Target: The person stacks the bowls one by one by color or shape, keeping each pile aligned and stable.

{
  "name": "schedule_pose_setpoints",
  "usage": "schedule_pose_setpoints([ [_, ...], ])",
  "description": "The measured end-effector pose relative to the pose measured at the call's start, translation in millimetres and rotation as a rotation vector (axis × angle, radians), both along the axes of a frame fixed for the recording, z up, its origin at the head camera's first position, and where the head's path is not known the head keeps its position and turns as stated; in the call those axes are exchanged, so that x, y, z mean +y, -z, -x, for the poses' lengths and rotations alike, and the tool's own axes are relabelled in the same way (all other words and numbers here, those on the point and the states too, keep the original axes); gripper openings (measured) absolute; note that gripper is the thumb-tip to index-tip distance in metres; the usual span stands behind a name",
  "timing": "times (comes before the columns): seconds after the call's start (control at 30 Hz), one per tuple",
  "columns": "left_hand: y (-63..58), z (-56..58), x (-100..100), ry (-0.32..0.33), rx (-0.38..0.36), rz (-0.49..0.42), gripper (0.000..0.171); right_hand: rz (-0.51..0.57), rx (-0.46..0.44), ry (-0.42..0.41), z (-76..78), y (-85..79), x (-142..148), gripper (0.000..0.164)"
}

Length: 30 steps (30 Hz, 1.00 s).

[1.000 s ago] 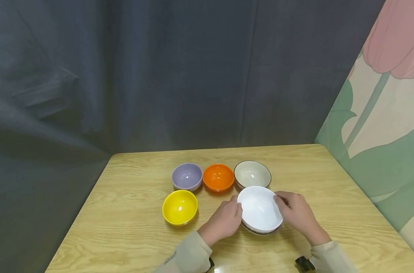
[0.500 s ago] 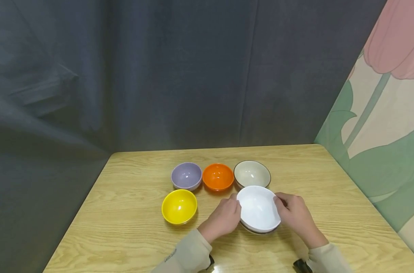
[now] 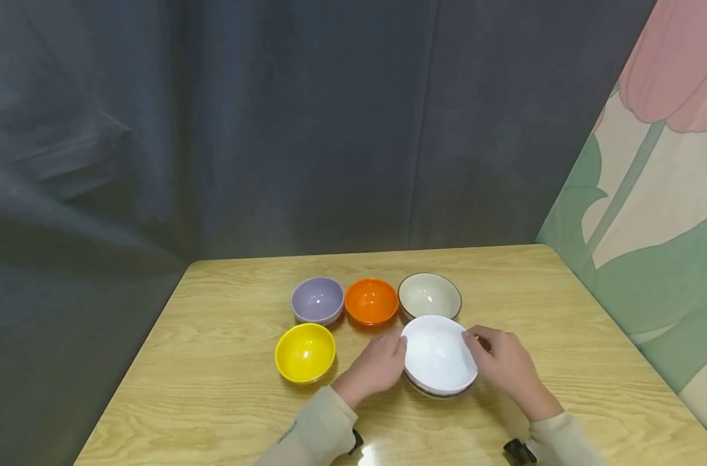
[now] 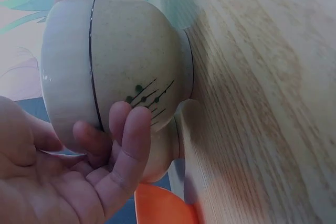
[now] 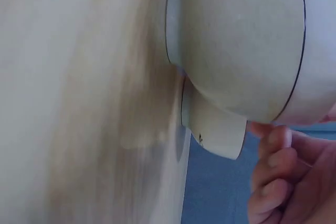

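Note:
A white bowl [image 3: 439, 356] sits nested in a cream bowl [image 4: 136, 51] with a dark rim line and a green sprig pattern, whose foot is down on the wooden table. My left hand [image 3: 378, 362] holds the white bowl's left rim with the thumb at its edge. In the left wrist view, its curled fingers [image 4: 137, 129] lie along the outside, over the seam between both bowls. From the right, my right hand [image 3: 501, 362] grips the opposite rim between thumb and fingers. The right wrist view shows that hand's curled fingers [image 5: 275, 163] beside the stacked bowls, part of its grip hidden behind them.
Behind the stack stands another cream bowl [image 3: 430, 296] with a dark rim. An orange bowl [image 3: 372, 301] and a purple bowl [image 3: 318, 300] continue that row leftward. In front of the purple one is a yellow bowl [image 3: 305, 353]. A dark curtain [image 3: 330, 129] hangs beyond the table [image 3: 213, 388].
Both hands keep their hold on the white bowl, which has shifted very slightly left with them. The other bowls stay put.

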<state>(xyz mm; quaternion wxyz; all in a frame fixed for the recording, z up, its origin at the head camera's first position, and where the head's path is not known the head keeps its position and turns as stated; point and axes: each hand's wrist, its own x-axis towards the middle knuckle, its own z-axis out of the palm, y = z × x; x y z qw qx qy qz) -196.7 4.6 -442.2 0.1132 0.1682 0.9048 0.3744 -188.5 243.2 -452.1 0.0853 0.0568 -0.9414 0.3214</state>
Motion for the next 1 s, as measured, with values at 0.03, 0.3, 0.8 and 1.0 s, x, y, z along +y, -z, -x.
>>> schedule_pose_setpoints([
  [0.03, -0.4, -0.7, -0.6, -0.009, -0.027, -0.015, 0.055, -0.004, -0.014, 0.001, 2.2, -0.3, 1.7, 0.037],
  [0.3, -2.4, -5.3, -3.5, -0.025, -0.167, -0.132, 0.061, 0.000, -0.087, 0.092, 42.6, -0.7, 17.7, 0.059],
  [0.8, -0.1, -11.9, -8.9, -0.003, -0.225, -0.243, 0.063, 0.204, -0.247, 0.016, 90.2, 22.5, 6.6, 0.050],
  [1.0, 2.6, -10.4, -10.6, -0.015, -0.250, -0.269, 0.061, 0.174, -0.206, 0.012, 92.4, 28.6, -0.5, 0.049],
])
